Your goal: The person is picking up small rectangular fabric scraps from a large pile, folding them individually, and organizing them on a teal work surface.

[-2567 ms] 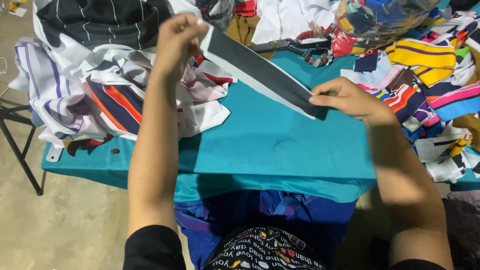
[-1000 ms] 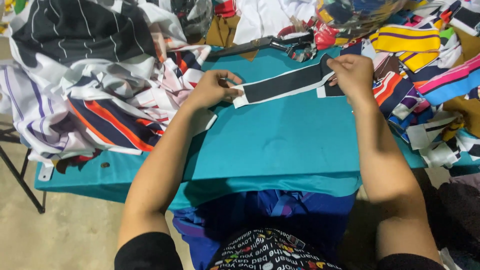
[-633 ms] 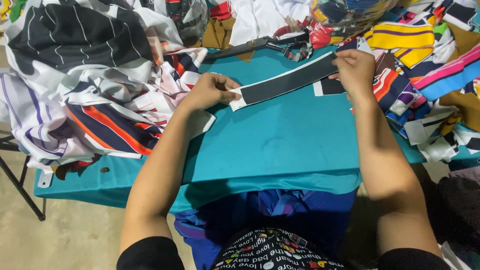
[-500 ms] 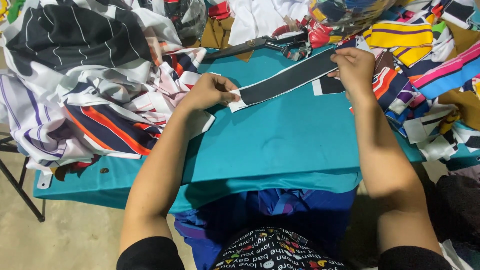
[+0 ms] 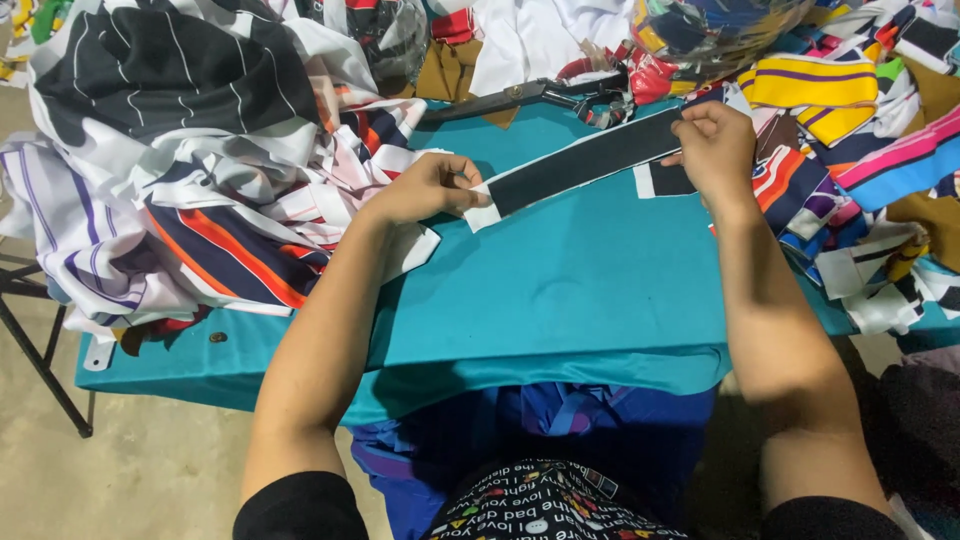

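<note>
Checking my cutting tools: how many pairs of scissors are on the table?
1: the black scissors lie at the far edge of the teal table, beyond the dark strip. Fabric piles may hide others.

Short black sleeves [image 5: 300,508] end above the elbows, forearms bare; the black shirt [image 5: 545,505] is covered in small multicoloured print.

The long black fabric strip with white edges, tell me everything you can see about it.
The long black fabric strip with white edges looks like thin, flat cloth, black down the middle with white at the borders and the left end. It is stretched out slantwise over the teal table cover, its right end higher. The left hand pinches one end, the right hand the other.
</note>
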